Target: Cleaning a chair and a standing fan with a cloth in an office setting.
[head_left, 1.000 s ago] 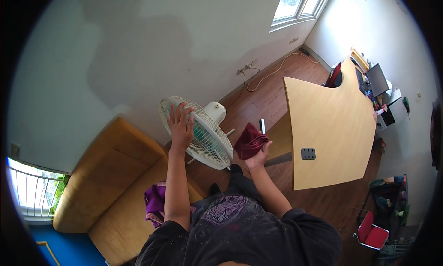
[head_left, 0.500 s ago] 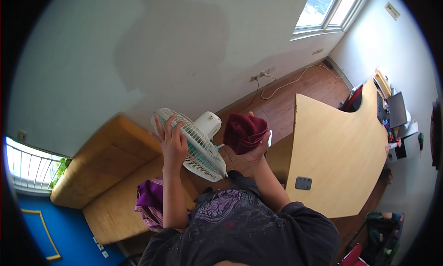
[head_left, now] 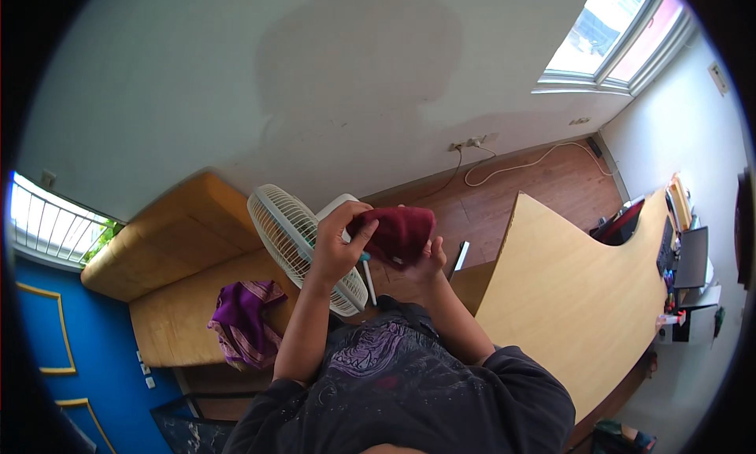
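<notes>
A maroon folded cloth (head_left: 400, 232) is held up in front of my chest, with a small pale tag near its lower edge. My left hand (head_left: 340, 237) grips its left side, thumb in front and fingers curled over the top. At the lower right, my right hand (head_left: 429, 259) holds the cloth's edge; part of its fingers is hidden behind the fabric. Just behind and left of my hands stands a white fan (head_left: 285, 226) with a round wire cage. My left forearm passes in front of the cage.
To the left, a tan sofa (head_left: 177, 292) bears a purple patterned cloth (head_left: 242, 312). A light wooden desk (head_left: 563, 296) spreads out at the right, with a monitor (head_left: 693, 257) at its far side. Cords run from a wall socket (head_left: 472, 141) along the floor.
My left hand has moved right from the fan's cage and taken hold of the maroon cloth. The cloth has turned and flattened between both hands. The view has shifted.
</notes>
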The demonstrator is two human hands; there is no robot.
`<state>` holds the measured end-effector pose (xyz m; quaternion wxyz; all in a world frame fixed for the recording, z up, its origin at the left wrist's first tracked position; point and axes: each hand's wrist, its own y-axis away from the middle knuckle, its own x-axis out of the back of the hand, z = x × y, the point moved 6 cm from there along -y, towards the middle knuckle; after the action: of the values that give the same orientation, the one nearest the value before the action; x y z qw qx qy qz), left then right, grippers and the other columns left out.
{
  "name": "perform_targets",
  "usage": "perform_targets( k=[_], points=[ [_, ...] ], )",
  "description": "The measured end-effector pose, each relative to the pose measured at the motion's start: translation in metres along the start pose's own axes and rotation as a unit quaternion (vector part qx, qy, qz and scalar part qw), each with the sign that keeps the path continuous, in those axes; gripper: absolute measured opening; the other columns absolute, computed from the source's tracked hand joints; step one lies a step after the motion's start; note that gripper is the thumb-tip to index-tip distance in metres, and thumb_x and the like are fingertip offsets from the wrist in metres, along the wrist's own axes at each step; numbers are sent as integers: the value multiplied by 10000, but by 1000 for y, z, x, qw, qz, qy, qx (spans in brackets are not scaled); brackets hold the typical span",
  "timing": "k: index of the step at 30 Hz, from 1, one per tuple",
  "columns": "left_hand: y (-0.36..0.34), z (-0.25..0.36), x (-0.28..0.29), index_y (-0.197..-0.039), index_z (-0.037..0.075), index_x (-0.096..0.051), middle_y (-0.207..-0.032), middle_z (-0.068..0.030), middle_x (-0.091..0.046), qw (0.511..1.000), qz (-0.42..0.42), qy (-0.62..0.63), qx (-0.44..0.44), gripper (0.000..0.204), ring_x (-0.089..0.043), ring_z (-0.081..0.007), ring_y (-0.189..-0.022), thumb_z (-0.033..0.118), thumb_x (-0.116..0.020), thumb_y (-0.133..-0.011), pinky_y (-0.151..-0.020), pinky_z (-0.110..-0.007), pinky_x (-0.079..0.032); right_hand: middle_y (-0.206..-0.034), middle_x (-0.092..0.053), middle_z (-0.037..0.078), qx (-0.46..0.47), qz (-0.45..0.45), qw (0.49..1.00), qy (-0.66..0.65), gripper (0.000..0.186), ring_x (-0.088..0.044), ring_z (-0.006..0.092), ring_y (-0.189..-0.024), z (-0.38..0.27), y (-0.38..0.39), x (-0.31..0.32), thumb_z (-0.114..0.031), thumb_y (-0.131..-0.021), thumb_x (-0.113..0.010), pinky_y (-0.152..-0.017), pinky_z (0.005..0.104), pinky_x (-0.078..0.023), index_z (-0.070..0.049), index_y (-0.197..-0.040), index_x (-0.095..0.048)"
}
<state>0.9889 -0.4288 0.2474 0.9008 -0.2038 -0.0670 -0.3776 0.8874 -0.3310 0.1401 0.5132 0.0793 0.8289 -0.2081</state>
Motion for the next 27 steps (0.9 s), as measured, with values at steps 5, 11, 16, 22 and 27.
perform_targets(
  k=[5,11,16,22,27],
  points=[
    [-1,-10,-4,-954,0,-629,-893,-63,-639,995,-44,-25,86,115,-585,-144,-820,59,-666,-863,-753,-278,-460,-1440,-418,144,-166,84,976,111,848,-415,304,-1337,15,19,50,-572,-827,-637,-1101,472,-344,-84,-1448,-330],
    [4,-26,28,-1029,55,-651,-1035,-80,-641,930,21,-367,-17,202,-553,-336,-1109,154,-674,-854,-940,-443,-434,-1422,-448,126,-135,172,975,-42,701,-457,284,-1302,4,3,53,-480,-930,-562,-1065,454,-388,-80,-1453,-322],
    [31,-51,47,-1094,105,-630,-1218,-33,-547,871,76,-483,49,242,-316,-320,-1362,217,-624,-879,-1119,-605,-161,-1520,-342,108,-2,-49,911,409,563,-267,266,-1432,19,-55,51,-290,-979,-518,-1166,443,-184,-75,-1464,-330],
    [40,-55,50,-1124,111,-604,-1211,-36,-551,850,89,-516,56,290,-352,-307,-1344,139,-592,-836,-1128,-593,-146,-1440,-462,62,-41,-308,506,805,518,-320,289,-1403,125,-98,81,-259,-927,-529,-1167,543,-135,-205,-1430,-421],
    [40,-52,41,-1038,120,-640,-1174,-25,-568,851,83,-515,53,232,-379,-284,-1320,140,-588,-812,-1123,-576,-152,-1244,-591,156,-148,-208,568,783,379,-573,292,-1140,133,-136,129,-294,-972,-493,-1122,546,-247,-135,-1315,-512]
  ],
)
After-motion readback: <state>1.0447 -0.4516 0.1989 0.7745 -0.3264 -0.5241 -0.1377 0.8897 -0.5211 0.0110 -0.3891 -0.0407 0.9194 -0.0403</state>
